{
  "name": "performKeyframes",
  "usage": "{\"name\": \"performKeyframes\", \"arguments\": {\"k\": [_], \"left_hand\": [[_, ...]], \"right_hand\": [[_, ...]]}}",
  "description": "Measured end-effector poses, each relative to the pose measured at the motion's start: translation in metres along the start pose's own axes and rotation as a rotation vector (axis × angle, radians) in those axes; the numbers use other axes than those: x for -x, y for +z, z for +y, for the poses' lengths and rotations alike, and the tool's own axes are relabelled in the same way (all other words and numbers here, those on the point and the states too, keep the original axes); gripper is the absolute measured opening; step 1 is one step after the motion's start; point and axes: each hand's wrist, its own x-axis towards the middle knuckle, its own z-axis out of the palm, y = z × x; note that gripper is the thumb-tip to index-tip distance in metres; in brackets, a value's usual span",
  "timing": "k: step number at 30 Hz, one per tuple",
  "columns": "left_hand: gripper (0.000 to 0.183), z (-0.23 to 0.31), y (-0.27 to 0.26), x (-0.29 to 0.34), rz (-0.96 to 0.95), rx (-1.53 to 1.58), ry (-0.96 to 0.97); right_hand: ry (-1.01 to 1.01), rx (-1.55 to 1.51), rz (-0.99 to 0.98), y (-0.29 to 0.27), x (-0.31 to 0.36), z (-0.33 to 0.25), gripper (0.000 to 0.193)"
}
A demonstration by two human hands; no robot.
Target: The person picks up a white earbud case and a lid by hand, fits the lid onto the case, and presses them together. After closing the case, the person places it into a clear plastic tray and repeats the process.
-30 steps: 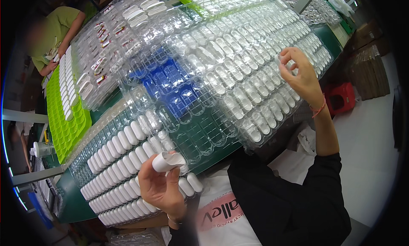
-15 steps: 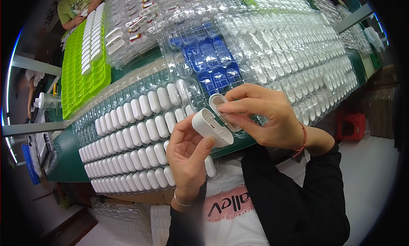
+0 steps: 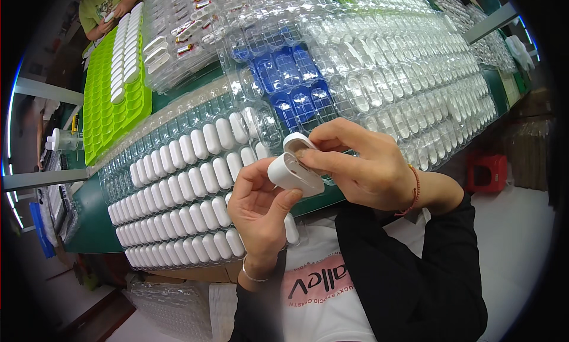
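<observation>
My left hand (image 3: 258,216) grips a white oblong plastic case body (image 3: 287,174) between thumb and fingers, its hollow side tilted toward my right hand. My right hand (image 3: 368,164) pinches a matching white oval lid (image 3: 294,141) at the body's upper edge. Its fingertips reach into the gap between the two pieces, and whether the parts are joined there is hidden. Left of and below my hands, rows of white oblong cases (image 3: 196,142) lie in a clear plastic tray (image 3: 116,179).
Blue pieces (image 3: 288,66) sit under clear trays ahead. Stacked clear trays (image 3: 409,81) with pale oval parts cover the right. A lime-green tray (image 3: 98,105) holds white cases at far left, beside a person in a green shirt (image 3: 98,13). A red stool (image 3: 487,171) stands right.
My right hand has brought the lid closer over the case body, with the fingers moving left into the gap. My left hand keeps its grip with barely any movement.
</observation>
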Motion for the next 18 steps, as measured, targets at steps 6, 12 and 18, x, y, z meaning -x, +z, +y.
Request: {"name": "performKeyframes", "arguments": {"k": [6, 12, 18], "left_hand": [[0.045, 0.003, -0.009, 0.005, -0.028, 0.168, -0.038], [0.041, 0.012, -0.009, 0.006, 0.041, 0.219, -0.175], [0.034, 0.005, -0.002, 0.003, 0.053, 0.088, -0.040]], "right_hand": [[-0.007, -0.082, -0.040, 0.005, -0.003, 0.000, 0.042], [-0.078, 0.000, 0.005, 0.013, -0.008, 0.000, 0.027], [-0.005, -0.180, 0.061, 0.012, -0.010, -0.013, 0.026]]}}
